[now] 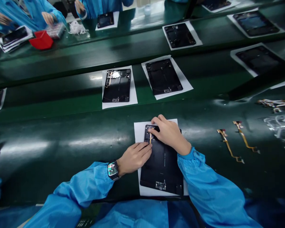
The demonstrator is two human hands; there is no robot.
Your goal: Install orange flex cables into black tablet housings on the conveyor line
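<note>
A black tablet housing (161,167) lies open side up on a white paper sheet (138,127) in front of me. A thin gold flex cable (150,138) runs along its upper left part. My left hand (136,157) has its fingers closed together at the cable's lower end, a smartwatch (112,169) on its wrist. From the right, my right hand (169,133) bends over the housing's top edge, with thumb and fingers closed at the cable's upper end. That hand hides the housing's upper right corner.
Two flex cables (228,146) (244,136) lie to the right, near a pile of cables (277,104) and clear plastic trays (280,122). Beyond are tablet housings (117,87) (165,77) on paper. A dark post (261,79) slants in at right. Co-workers' hands (48,18) show near a red bin (41,40).
</note>
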